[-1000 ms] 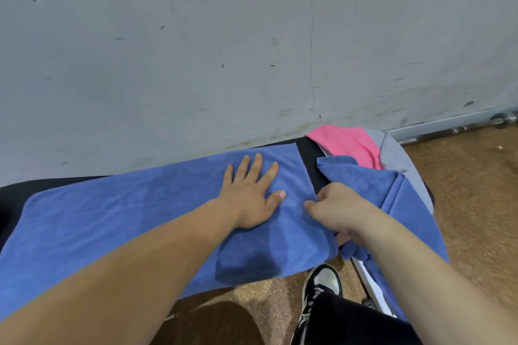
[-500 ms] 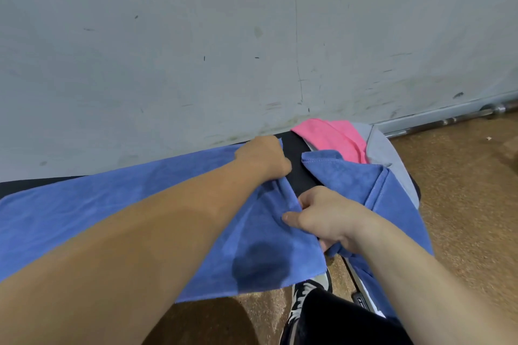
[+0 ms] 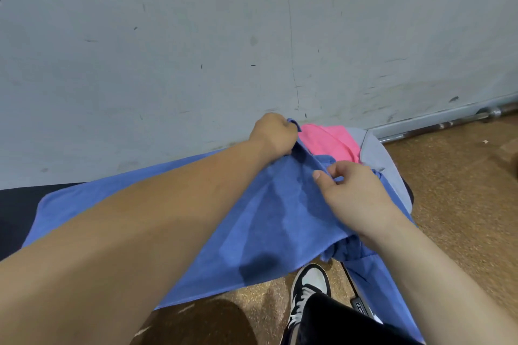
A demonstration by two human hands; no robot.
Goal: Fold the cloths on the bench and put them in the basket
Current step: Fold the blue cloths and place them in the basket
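The black bench (image 3: 11, 204) lies mostly hidden under the blue cloth (image 3: 266, 232).

No writing can be read anywhere; a small dark tag (image 3: 359, 306) beside the shoe (image 3: 309, 286) (on its right) is too blurred.

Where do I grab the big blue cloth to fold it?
Take the big blue cloth at its right short edge, from above: the left hand grips the far corner, the right hand pinches the edge nearer you. It lies long and flat on the bench, so that end should fold over leftward.
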